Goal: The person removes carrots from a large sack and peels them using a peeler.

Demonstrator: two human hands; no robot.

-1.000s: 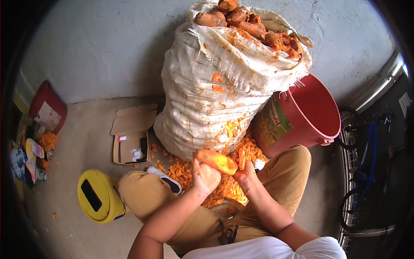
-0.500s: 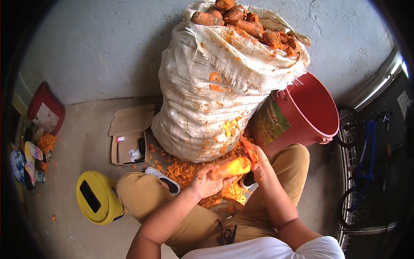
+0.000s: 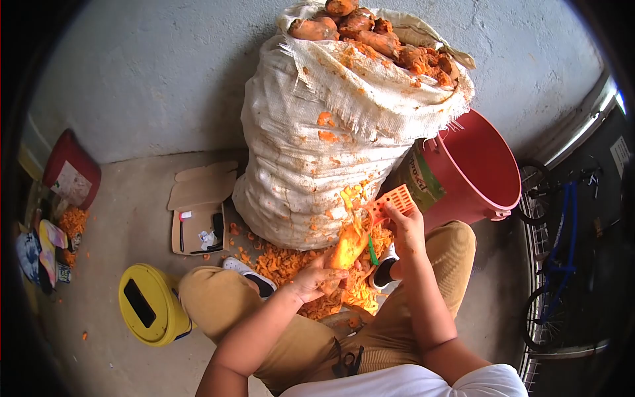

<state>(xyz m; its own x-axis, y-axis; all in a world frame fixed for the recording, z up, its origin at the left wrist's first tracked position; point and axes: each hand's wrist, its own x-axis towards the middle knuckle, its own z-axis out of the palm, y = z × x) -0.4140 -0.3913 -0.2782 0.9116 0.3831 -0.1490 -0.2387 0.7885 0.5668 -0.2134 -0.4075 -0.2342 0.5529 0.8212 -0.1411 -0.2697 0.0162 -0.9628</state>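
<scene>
My left hand (image 3: 313, 277) is wrapped around the lower end of a thick, partly peeled carrot (image 3: 350, 247), which tilts up and to the right. In my right hand (image 3: 406, 228) is an orange plastic grater (image 3: 395, 202), a flat panel with rows of slots, gripped along its lower edge. Strips of peel (image 3: 358, 221) hang at the carrot's upper end, close to the grater. A thin green piece (image 3: 372, 253) shows just below my right hand; what it belongs to is unclear. Beneath both hands, a heap of orange peelings (image 3: 278, 263) covers the floor between my feet.
A white woven sack (image 3: 297, 152) full of carrots (image 3: 377, 41) stands ahead against the wall. To its right leans a red bucket (image 3: 456, 205). On the left are an open cardboard box (image 3: 198, 235), and a yellow bucket (image 3: 173, 317) with a phone (image 3: 139, 303) on its lid.
My right hand has moved up and turned, so the grater's slotted face now shows. The carrot has swung from nearly level to steeply tilted, and loose peel appears at its upper end.
</scene>
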